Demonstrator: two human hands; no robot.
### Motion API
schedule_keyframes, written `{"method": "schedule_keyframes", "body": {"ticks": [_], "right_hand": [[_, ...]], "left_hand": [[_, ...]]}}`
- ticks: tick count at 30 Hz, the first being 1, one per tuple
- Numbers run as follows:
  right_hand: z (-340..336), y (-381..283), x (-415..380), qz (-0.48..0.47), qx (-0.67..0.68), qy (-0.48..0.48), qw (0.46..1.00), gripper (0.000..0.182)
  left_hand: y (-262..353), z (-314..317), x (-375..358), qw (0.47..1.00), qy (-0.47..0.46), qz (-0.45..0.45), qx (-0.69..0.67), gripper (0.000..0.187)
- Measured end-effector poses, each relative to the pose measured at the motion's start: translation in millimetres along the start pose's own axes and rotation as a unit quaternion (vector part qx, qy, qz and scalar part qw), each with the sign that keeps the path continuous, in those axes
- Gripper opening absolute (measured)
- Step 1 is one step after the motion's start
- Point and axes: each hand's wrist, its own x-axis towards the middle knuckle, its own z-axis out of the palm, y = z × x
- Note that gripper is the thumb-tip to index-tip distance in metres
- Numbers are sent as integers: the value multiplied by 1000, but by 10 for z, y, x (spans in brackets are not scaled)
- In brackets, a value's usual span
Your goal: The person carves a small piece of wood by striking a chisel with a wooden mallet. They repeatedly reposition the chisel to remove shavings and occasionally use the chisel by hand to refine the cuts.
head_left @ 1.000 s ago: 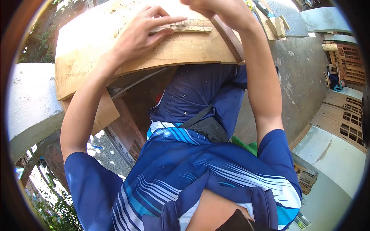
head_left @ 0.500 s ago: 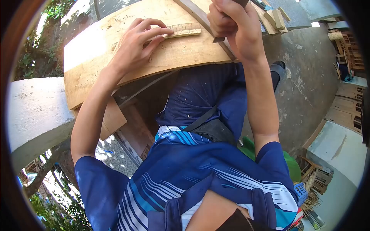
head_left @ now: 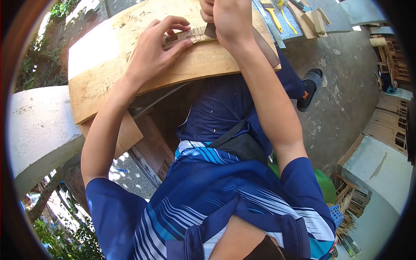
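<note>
Here the fingers (head_left: 175,26) of the left hand (head_left: 154,54) are lying spread and nearly flat, and they are pressing a small notched strip (head_left: 190,34) down on the plank (head_left: 108,65); they are not closing around it. The right hand (head_left: 229,19) is making a tight fist around a chisel (head_left: 210,30), whose blade is meeting the right end of the strip, just beside the left fingertips. The strip is lying near the far part of the plank, in front of the person. A long dark bar (head_left: 266,47) is lying across the plank's right corner, and yellow tools (head_left: 279,13) are lying further away on a grey sheet (head_left: 299,30). I think the danger is a slip: the blade is working very near the left fingers, and because only flat pressure is holding the strip, a hard push may shift it and send the edge toward them.
</note>
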Motion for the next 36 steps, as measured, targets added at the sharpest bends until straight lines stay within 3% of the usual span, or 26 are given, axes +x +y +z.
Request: {"method": "schedule_keyframes", "body": {"ticks": [2,4,9,13,14,15,17,19,21,24,25,28,30,32,36], "right_hand": [[-15,15,-46,24,22,13,999,17],[82,22,-144,-3,66,84,994,19],[177,62,-290,-100,24,155,983,18],[189,33,-398,-107,35,171,979,23],[132,32,-400,-82,61,167,981,27],[82,61,-367,-96,252,102,958,28],[51,109,-366,-77,119,227,963,29],[74,167,-330,-95,380,85,916,29],[151,28,-431,-91,64,189,976,30],[131,112,-410,-129,-14,166,978,32],[161,145,-398,-161,-22,134,978,35],[211,22,-383,-81,-1,167,983,39],[43,178,-277,-54,300,95,948,44],[-63,173,-292,2,99,202,974,47],[-107,174,-266,47,151,226,961,48]], "left_hand": [[41,31,-40,1000,17,-16,-1,35],[87,56,-79,999,31,-11,15,34],[226,97,-154,996,50,-11,66,29],[282,119,-186,994,59,-21,86,28],[294,116,-194,994,58,-27,93,29],[303,120,-205,993,63,-24,93,28],[309,122,-213,993,70,-13,91,27],[299,118,-221,993,71,-15,97,26],[297,134,-227,993,69,-13,95,25],[301,119,-207,993,69,-8,93,25],[305,117,-207,993,70,-8,93,25],[278,127,-218,995,65,-13,81,26],[274,124,-211,996,60,-18,70,26],[275,119,-212,996,60,-18,69,26],[278,133,-214,996,60,-26,57,26]]}}
